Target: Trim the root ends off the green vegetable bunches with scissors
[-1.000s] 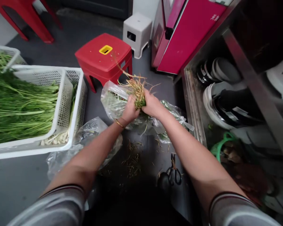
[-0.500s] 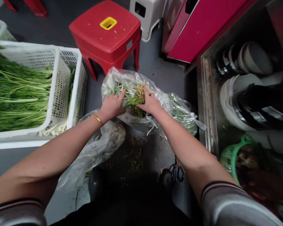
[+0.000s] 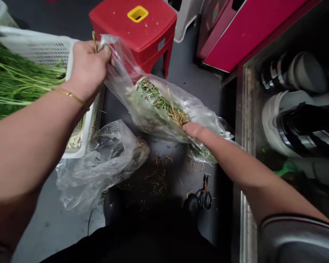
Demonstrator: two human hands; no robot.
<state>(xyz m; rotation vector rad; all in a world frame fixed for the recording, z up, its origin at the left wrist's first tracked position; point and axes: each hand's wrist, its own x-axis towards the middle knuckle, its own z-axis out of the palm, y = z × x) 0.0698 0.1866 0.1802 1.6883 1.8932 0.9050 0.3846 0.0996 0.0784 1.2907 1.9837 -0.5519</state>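
Observation:
My left hand (image 3: 91, 67) is closed on one end of a clear plastic bag (image 3: 150, 124), raised beside the red stool, and stretches the film up. A thin brown stalk (image 3: 94, 41) sticks up at its fingers. Cut green stems (image 3: 156, 96) and brown root ends (image 3: 178, 116) lie in the bag. My right hand (image 3: 194, 129) is at the bag's right part, by the root ends; its fingers are mostly hidden. A second clear plastic bag (image 3: 104, 157) lies crumpled on the floor, nearer to me.
White baskets (image 3: 71, 54) of leafy greens (image 3: 24, 78) stand at left. Beyond the bag is a red stool (image 3: 112, 18). Black scissors (image 3: 205, 195) and root scraps (image 3: 159, 175) lie on the floor. A metal-edged shelf (image 3: 249, 109) with stacked bowls (image 3: 307, 71) is at right.
My left hand has left the greens and moved up and left, lifting the bag's end. My right hand has shifted right and slightly down. The greens are now more enclosed by the film.

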